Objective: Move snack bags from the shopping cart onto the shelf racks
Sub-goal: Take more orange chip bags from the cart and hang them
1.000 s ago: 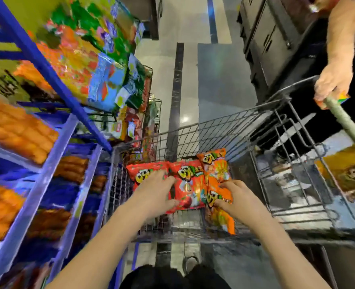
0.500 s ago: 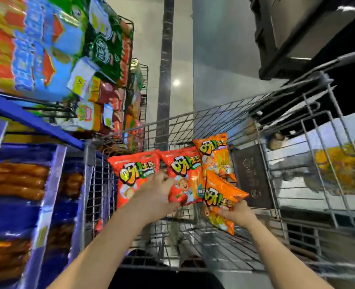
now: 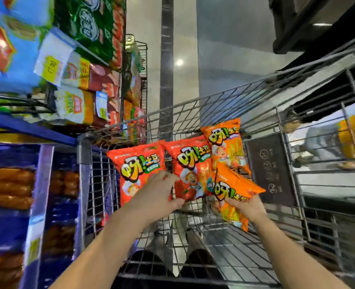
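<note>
Four snack bags are up in the air here, all inside the walls of the wire shopping cart (image 3: 82, 163) and above its floor. None of them is on the shelf racks (image 3: 32, 128) yet.

The left hand (image 3: 155, 195) is clamped on the bottoms of two bags at once, fingers over the front and thumb underneath. It holds the left red bag (image 3: 139, 170) and the middle red bag (image 3: 191, 170). Both stand pretty much upright, side by side, with their edges touching.

The right hand (image 3: 247, 209) grips the front orange bag (image 3: 234, 186), which is tilted with its top corner poking off to the right. That one overlaps the lower part of the back orange bag (image 3: 224, 144), which stands upright against the middle red one. Honestly I can't tell if the right hand has hold of the back one too, since the front bag covers that spot.

A dark sign panel (image 3: 270, 167) hangs on the cart's right side, just beside the orange bags. The racks sit right up against the cart's left side, with blurry brown sausage packs (image 3: 7, 184) low down. Higher up there are green packs (image 3: 89, 24) and a yellow price tag (image 3: 51, 65). A shiny grey floor (image 3: 185, 38) runs ahead past the cart.
</note>
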`<state>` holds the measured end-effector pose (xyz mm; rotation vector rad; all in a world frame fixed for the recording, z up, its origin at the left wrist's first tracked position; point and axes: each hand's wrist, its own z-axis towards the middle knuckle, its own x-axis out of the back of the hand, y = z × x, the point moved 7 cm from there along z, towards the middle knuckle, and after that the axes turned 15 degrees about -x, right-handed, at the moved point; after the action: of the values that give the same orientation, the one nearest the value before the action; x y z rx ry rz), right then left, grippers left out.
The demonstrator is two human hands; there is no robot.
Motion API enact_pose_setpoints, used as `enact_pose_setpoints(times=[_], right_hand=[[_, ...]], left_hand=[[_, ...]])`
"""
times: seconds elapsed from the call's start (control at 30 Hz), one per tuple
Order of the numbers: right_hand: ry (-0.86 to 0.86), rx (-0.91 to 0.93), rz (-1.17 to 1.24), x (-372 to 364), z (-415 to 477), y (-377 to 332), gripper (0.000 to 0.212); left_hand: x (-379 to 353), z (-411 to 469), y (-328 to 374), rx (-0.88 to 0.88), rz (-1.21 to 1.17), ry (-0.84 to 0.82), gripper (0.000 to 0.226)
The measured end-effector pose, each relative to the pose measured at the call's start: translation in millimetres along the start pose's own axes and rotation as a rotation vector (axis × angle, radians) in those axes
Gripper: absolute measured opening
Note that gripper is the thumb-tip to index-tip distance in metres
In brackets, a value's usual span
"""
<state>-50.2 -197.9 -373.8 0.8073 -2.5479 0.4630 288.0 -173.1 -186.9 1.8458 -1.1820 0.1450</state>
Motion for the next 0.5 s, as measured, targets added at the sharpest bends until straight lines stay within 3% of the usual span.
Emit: enact_pose_setpoints(times=[0.13,0.27,0.5], right_hand=[[0.034,0.026,0.014,10.5,-31.9,-20.7,0.080],[-0.136,0.097,0.111,19.4,-62.1,-49.5,0.051],[-0.472,0.211,0.043,28.1,-105.1,-95.0,0.063]], left_hand=[[-10.6,11.9,-0.8,0.015,-0.056,-0.019,0.064],[-19.9,27.1,7.3,0.008,-0.080,-0.058,0.073],[-41.1,51.8,15.1,0.106,-0.460,-0.043,0.129]])
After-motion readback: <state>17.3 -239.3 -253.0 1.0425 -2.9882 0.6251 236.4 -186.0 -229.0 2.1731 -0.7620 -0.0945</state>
